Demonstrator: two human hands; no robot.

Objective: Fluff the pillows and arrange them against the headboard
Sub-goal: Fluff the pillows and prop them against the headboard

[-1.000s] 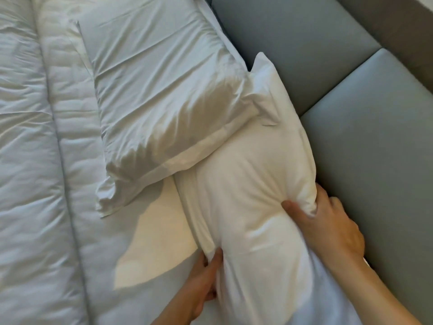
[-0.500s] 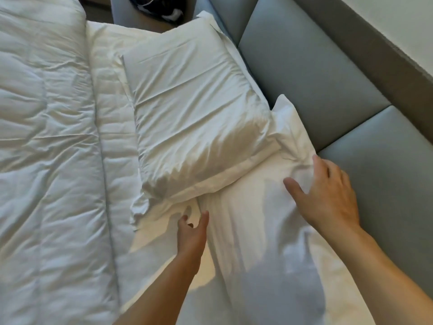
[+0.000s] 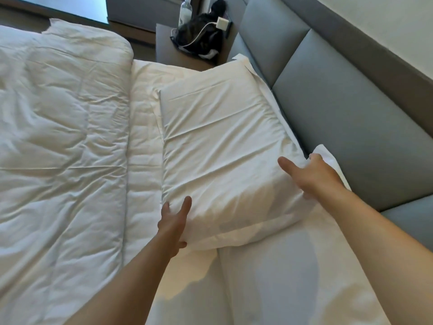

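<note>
Two white pillows lie on the bed beside the grey padded headboard [image 3: 346, 118]. The far pillow [image 3: 222, 137] lies flat, its long side along the headboard. The near pillow [image 3: 276, 285] lies flat at the bottom right, its far end tucked under the far pillow's flange. My left hand [image 3: 173, 227] holds the far pillow's near-left corner, fingers on top and thumb under the flange. My right hand [image 3: 312, 175] clasps its near-right corner, thumb on top and fingers curled around the edge by the headboard.
A rumpled white duvet [image 3: 58, 141] is folded back over the left half of the bed. Beyond the far pillow stands a nightstand [image 3: 165, 50] with a black bag [image 3: 201, 41], a white charger [image 3: 222, 22] and a water bottle [image 3: 186, 9].
Both hands let go of the near pillow, which now lies flat. They moved forward onto the far pillow's near corners. My view has tilted up toward the nightstand.
</note>
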